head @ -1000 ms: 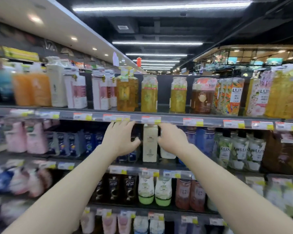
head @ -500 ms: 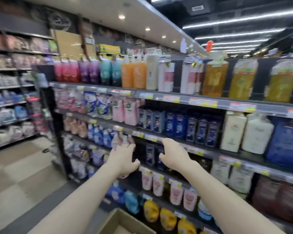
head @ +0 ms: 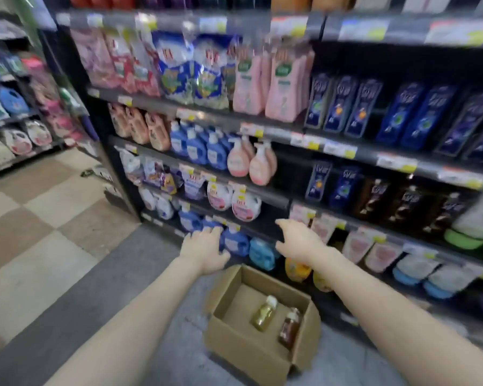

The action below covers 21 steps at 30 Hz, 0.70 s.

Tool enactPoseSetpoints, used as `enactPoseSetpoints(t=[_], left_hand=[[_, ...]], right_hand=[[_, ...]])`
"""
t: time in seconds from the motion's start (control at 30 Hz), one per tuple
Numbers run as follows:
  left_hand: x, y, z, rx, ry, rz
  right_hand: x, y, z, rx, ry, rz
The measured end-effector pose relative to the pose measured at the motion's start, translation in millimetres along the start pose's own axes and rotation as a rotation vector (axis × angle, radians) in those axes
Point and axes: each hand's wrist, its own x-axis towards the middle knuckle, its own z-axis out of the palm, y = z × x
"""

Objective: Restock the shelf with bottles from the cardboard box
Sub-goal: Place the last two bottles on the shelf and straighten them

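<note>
An open cardboard box [head: 236, 346] stands on the floor in front of the shelf [head: 265, 197]. Two bottles lie inside it: a yellow-green bottle [head: 263, 313] with a white cap and a brown bottle [head: 290, 328]. My left hand [head: 205, 250] hovers above the box's far left corner, fingers apart, holding nothing. My right hand [head: 300, 240] hangs above the box's far right side, near a lower shelf edge, also spread and empty. Both hands are well above the bottles.
The shelf unit carries pink and blue pump bottles [head: 236, 160], refill pouches [head: 246, 206] and dark blue bottles [head: 343, 105]. A second shelving row [head: 14, 129] stands at the left across a tiled aisle floor [head: 39, 218]. The picture is motion-blurred.
My view has swung from the upper shelves down and left to the floor. Both hands have dropped from the middle shelf to just above the box, which has come fully into sight.
</note>
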Motion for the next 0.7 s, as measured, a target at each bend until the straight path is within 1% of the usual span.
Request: enactPoseSetpoints(t=[0.13,0.23,0.33,0.5,0.6,0.7], left_hand=[[48,-25,55,-0.029,-0.136,0.024],[88,-29,105,-0.035,-0.244,0.054],[131,-23,159,-0.028,-0.358,0.070],[206,-10,256,-0.072,-0.545,0.090],[249,-10,323,-0.110,-0.593,0.078],[284,-6,397,-0.152,-0.623,0.068]], right_hand=[[37,16,64,0.123,-0.092,0.154],[68,43,115,0.214,-0.144,0.277],[94,80,177,0.330,-0.172,0.428],[140,148,294,0.415,-0.263,0.648],[165,181,367,0.519,-0.255,0.812],[191,206,440,0.600,-0.186,0.951]])
